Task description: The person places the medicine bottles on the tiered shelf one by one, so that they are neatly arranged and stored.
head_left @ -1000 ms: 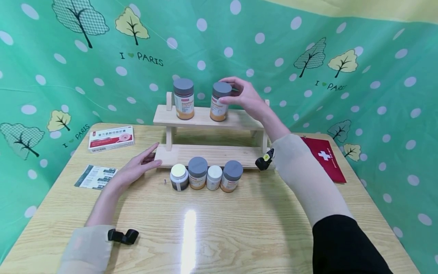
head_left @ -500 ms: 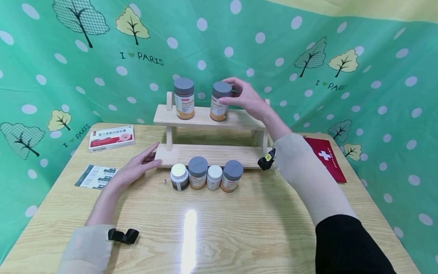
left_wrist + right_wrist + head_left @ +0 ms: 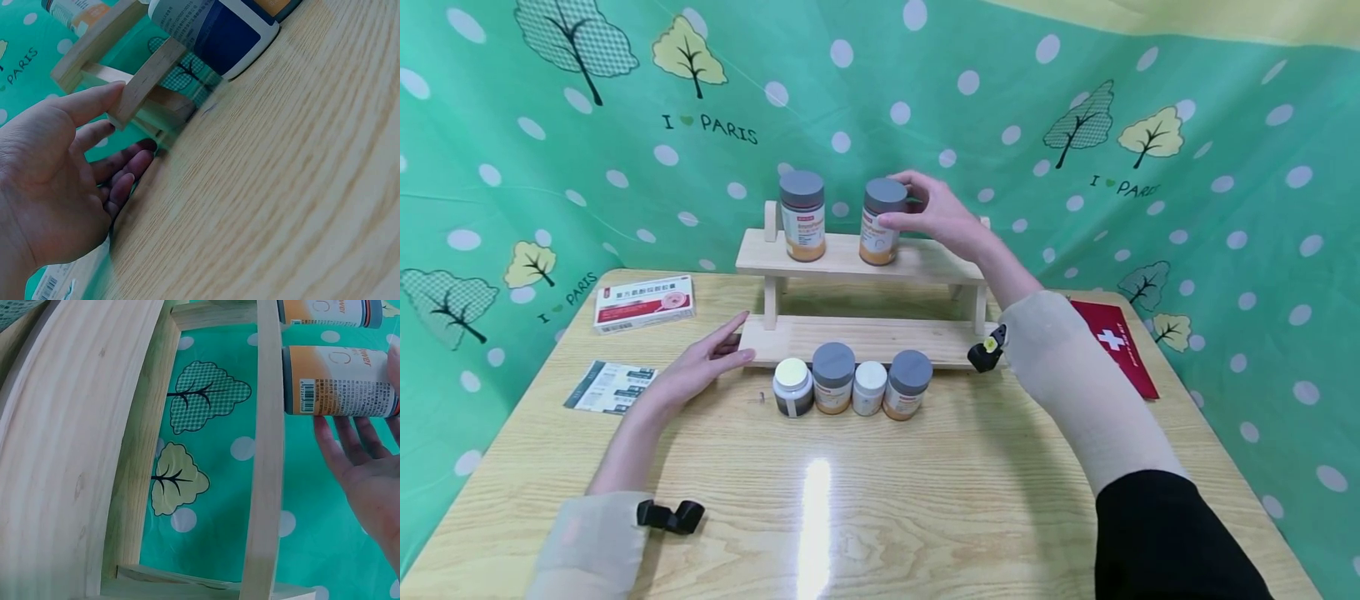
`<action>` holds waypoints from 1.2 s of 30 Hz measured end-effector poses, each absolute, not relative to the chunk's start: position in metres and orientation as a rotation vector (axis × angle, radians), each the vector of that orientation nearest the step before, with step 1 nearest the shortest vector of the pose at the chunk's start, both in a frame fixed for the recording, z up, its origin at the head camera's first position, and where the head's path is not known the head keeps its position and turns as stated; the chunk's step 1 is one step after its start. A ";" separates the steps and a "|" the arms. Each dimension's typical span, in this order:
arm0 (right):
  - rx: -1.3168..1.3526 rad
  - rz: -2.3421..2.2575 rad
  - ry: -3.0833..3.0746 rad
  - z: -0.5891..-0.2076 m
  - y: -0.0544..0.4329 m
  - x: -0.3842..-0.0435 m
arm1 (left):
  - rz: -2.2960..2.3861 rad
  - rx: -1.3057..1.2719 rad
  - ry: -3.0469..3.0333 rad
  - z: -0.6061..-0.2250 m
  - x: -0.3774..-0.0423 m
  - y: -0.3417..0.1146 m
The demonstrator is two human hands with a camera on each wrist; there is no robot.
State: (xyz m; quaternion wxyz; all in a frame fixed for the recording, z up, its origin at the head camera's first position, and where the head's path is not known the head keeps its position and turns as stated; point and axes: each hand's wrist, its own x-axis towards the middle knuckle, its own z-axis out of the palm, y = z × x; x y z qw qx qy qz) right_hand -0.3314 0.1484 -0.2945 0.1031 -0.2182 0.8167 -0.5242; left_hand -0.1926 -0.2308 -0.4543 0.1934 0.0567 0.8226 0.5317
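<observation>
- Head view: at 12 o'clock a grey-lidded jar stands upright on the upper shelf. The right hand is clamped on it from 1 o'clock, thumb in front, probably to square its label with the neighbouring jar between 10 and 11. The left hand, between 8 and 9, touches the lower shelf, presumably for steadiness. Four containers line up between 6 and 7 on the surface (every lid visible).
- Left wrist view: at 9 o'clock, thumb and forefinger lie apart at the shelf's corner, suggesting light bracing.
- Right wrist view: at 2 o'clock the jar's base meets the shelf, which likely bears its weight.
</observation>
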 end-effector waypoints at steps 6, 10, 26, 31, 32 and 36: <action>-0.646 -1.505 2.409 -0.295 0.152 -0.329 | 1.488 0.154 2.305 -0.454 -0.192 -0.229; -0.609 -1.544 2.392 -0.298 0.158 -0.325 | 1.485 0.147 2.305 -0.455 -0.193 -0.230; -0.564 -2.003 2.490 -0.334 0.193 -0.265 | 1.490 0.144 2.290 -0.452 -0.191 -0.229; -0.569 -2.181 2.392 -0.357 0.201 -0.240 | 1.494 0.151 2.281 -0.453 -0.192 -0.229; -0.561 -2.204 2.371 -0.362 0.202 -0.236 | 1.497 0.146 2.277 -0.453 -0.193 -0.229; -0.545 -2.246 2.298 -0.377 0.206 -0.224 | 1.491 0.134 2.276 -0.453 -0.194 -0.230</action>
